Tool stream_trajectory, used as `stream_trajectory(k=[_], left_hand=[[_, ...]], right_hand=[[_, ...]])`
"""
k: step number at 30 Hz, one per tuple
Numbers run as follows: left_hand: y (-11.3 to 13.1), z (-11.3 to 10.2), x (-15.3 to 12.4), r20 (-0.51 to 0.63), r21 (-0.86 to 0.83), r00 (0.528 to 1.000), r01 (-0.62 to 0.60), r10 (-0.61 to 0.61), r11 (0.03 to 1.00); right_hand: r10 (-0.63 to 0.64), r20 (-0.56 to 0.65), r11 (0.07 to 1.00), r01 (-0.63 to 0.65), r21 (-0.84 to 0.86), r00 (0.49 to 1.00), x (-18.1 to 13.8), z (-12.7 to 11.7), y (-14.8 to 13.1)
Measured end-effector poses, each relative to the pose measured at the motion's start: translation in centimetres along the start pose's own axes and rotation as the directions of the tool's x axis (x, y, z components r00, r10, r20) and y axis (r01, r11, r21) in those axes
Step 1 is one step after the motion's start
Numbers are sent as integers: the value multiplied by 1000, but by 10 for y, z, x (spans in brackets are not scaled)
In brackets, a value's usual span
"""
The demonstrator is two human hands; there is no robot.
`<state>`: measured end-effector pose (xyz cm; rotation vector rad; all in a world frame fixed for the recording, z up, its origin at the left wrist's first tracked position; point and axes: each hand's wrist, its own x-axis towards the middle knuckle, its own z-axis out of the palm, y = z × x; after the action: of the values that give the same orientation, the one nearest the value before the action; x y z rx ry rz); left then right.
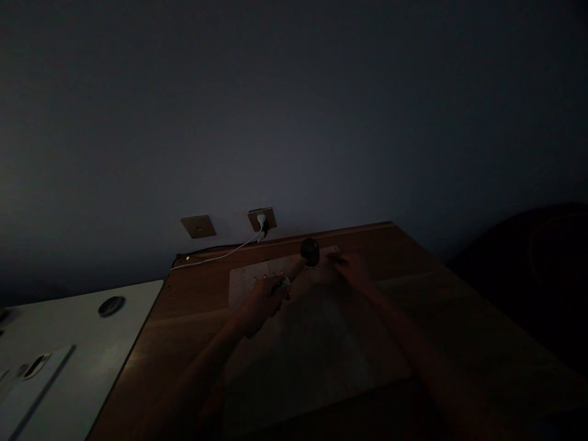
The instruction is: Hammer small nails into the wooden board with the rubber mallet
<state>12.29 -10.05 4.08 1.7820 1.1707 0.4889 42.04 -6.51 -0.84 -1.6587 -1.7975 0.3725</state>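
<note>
The scene is very dark. My left hand (pixel 261 303) is closed round the wooden handle of a hammer (pixel 309 252), whose dark head hangs just above the far edge of a pale board (pixel 316 343) lying on a wooden table (pixel 436 306). A short row of small nails (pixel 269 276) stands in the board just beyond my left hand. My right hand (pixel 351 267) rests on the board right of the hammer head, fingers pinched together near the board's far edge. What they pinch is too small and dark to make out.
A wall rises behind the table with two brown socket plates (pixel 198 226); a white plug (pixel 261 219) and white cable (pixel 215 256) run from the right one along the table's back edge. A white surface (pixel 82 349) with dark round fittings lies to the left. A dark rounded shape (pixel 542 257) stands at right.
</note>
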Motion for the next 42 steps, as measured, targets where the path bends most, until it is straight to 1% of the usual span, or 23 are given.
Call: stream_trajectory(k=[6, 11, 15, 20, 25, 31, 34, 38, 39, 42], left_hand=[[0, -1, -3, -1, -3, 1000, -1, 1, 1000], [-4, -1, -3, -22, -7, 1000, 9, -9, 1000], [-3, 0, -2, -23, -7, 999, 26, -27, 1000], [4, 2, -1, 1, -2, 1000, 26, -26, 1000], [11, 10, 12, 8, 23, 999, -33, 32, 999], [13, 22, 29, 50, 41, 998, -33, 31, 999], [12, 23, 32, 35, 60, 999, -35, 33, 998], [15, 20, 29, 27, 134, 1000, -12, 8, 991], [16, 20, 25, 24, 162, 999, -26, 23, 986], [18, 25, 9, -7, 269, 991, -128, 135, 955]], right_hand=[[-2, 67, 1000, 2, 0, 998, 6, 13, -9], [-7, 88, 1000, 9, -18, 996, 7, 16, -7], [-14, 88, 999, 17, -36, 996, 6, 19, -6], [-3, 63, 999, 6, -44, 998, 5, 21, -6], [-5, 15, 1000, 5, -27, 1000, 3, 18, -3], [19, -84, 1000, -21, -23, 996, -9, 7, 18], [19, -114, 1000, -21, -14, 993, -17, 2, 28], [16, -146, 1000, -12, 29, 989, -27, -1, 32], [18, -154, 999, -10, 48, 988, -30, -2, 31], [21, -179, 993, 0, 118, 984, -43, -7, 27]])
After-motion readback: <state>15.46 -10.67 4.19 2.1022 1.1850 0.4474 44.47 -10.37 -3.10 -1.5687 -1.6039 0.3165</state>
